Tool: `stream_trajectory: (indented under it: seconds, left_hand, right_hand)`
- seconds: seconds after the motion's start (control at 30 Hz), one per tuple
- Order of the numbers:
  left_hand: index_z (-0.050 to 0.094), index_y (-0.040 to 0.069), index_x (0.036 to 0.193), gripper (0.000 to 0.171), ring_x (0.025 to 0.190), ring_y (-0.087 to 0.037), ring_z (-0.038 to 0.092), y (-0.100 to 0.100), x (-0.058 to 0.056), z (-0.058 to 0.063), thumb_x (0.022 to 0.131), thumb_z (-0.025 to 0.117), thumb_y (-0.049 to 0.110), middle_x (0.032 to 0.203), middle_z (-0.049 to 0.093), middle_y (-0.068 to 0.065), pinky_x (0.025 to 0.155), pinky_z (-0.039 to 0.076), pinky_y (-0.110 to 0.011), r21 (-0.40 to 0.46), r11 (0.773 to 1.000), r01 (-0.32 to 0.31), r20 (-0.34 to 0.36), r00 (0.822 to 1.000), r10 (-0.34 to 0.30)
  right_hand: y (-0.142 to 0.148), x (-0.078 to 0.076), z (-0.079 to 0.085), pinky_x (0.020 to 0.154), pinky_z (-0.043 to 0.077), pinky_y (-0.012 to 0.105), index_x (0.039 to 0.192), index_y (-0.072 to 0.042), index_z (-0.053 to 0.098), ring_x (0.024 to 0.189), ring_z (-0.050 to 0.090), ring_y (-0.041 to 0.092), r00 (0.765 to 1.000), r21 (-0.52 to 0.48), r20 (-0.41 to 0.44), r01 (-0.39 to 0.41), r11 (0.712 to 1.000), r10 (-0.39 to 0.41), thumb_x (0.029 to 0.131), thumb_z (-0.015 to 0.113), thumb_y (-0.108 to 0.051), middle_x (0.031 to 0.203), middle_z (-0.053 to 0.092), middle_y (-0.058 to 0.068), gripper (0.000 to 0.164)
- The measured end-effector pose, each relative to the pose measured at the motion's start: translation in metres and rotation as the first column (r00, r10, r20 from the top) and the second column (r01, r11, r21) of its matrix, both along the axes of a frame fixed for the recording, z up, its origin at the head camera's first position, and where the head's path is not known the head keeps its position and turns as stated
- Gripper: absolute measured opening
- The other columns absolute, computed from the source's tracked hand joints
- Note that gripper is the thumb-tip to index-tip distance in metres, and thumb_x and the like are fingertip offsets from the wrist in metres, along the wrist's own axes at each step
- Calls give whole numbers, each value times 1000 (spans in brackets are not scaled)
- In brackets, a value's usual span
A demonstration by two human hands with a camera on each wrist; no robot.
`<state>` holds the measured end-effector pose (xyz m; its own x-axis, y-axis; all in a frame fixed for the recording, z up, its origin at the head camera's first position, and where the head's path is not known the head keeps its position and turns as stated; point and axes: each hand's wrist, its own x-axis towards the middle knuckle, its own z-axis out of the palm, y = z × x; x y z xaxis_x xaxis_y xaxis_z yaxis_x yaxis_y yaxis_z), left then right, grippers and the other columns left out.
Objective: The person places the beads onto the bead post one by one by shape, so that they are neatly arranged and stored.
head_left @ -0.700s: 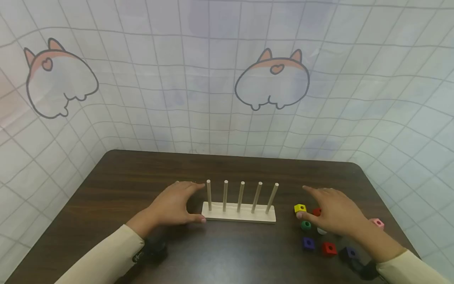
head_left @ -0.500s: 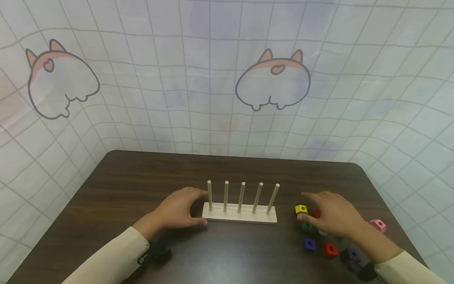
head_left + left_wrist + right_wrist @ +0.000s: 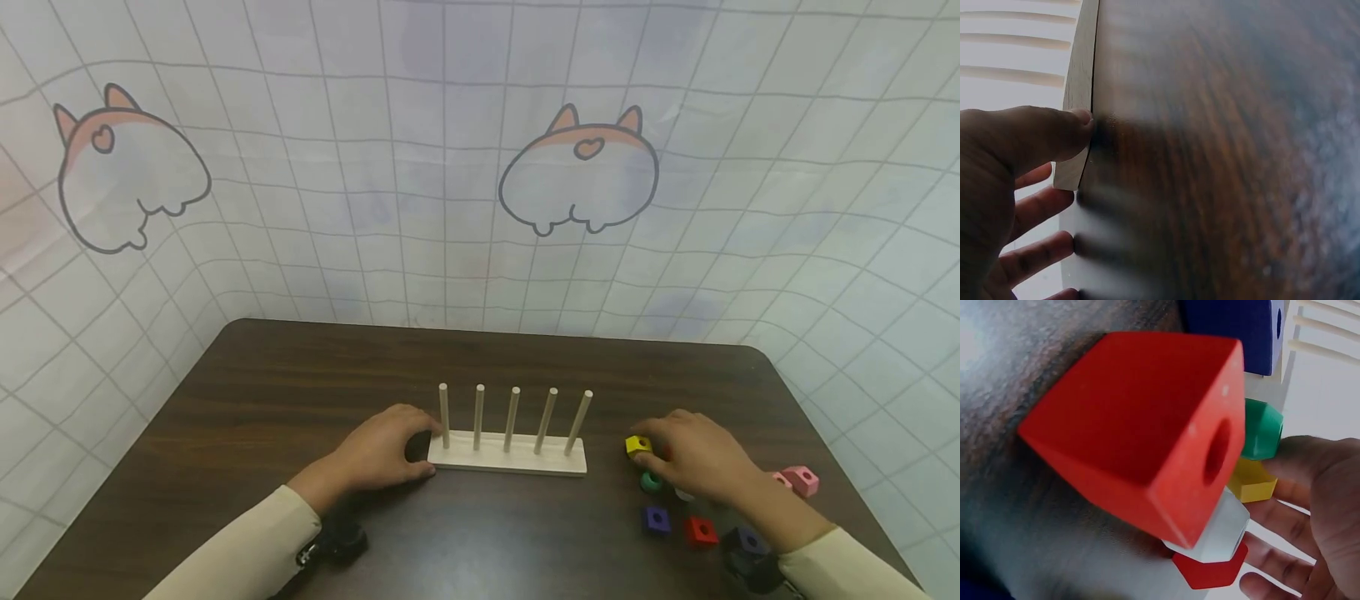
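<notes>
Several upright pegs rise from a wooden peg board in the middle of the table. My left hand pinches the board's left end. In the left wrist view the thumb presses the board's front side edge, with other fingers beyond it. My right hand pinches a yellow block that has a hole, its thumb and forefinger at either side. Close by that hand lie a green bead and a white bead. The hand partly hides a red block in the head view.
Nearer me stand a purple block, a red cube and a dark blue block. Pink blocks lie beyond my right wrist. The dark wood table ends at a patterned cloth backdrop.
My left hand has come down and right onto the peg board's end. My right hand has lowered, its thumb and forefinger closing in on the yellow block.
</notes>
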<state>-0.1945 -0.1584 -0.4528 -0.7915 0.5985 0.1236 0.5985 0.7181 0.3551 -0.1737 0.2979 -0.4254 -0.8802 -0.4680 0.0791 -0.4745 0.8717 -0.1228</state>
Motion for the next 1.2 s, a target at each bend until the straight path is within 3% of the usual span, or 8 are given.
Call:
stream_trajectory:
  seconds: [0.13, 0.37, 0.87, 1.2]
  left_hand:
    - [72, 15, 119, 44, 122, -26, 58, 1, -1, -1, 81, 86, 32, 120, 69, 2, 101, 48, -49, -6, 1000, -12, -9, 1000, 12]
    - [74, 16, 115, 42, 121, -27, 59, 2, 0, 0, 78, 88, 31, 118, 69, 0, 99, 48, -51, 3, 999, -51, 27, 998, 51]
    - [75, 19, 112, 41, 119, -28, 60, 8, 0, 3, 76, 91, 29, 118, 68, -2, 98, 49, -48, 12, 995, -101, 93, 991, 100]
    - [75, 20, 112, 42, 116, -27, 61, 6, -2, 5, 75, 91, 31, 117, 68, -1, 97, 50, -48, -5, 994, -111, 88, 990, 112]
  right_hand:
    - [-1, -1, 0, 65, 52, 36, 112, -15, 76, 78, 59, 10, 1000, -15, -3, -12, 1000, 12, 86, 83, -30, 95, 70, -7, 31]
    - [-7, -5, 7, 63, 53, 37, 110, -18, 76, 80, 62, 13, 999, -37, -28, 16, 999, -17, 85, 83, -31, 95, 69, -5, 29]
    - [-26, -4, 56, 65, 54, 40, 119, -20, 73, 91, 67, 20, 997, -168, -79, 11, 986, -24, 89, 81, -29, 101, 70, -5, 32]
    - [-41, -6, 86, 72, 56, 46, 119, -19, 73, 93, 68, 20, 989, -179, -145, -34, 983, 7, 90, 80, -29, 104, 72, -3, 32]
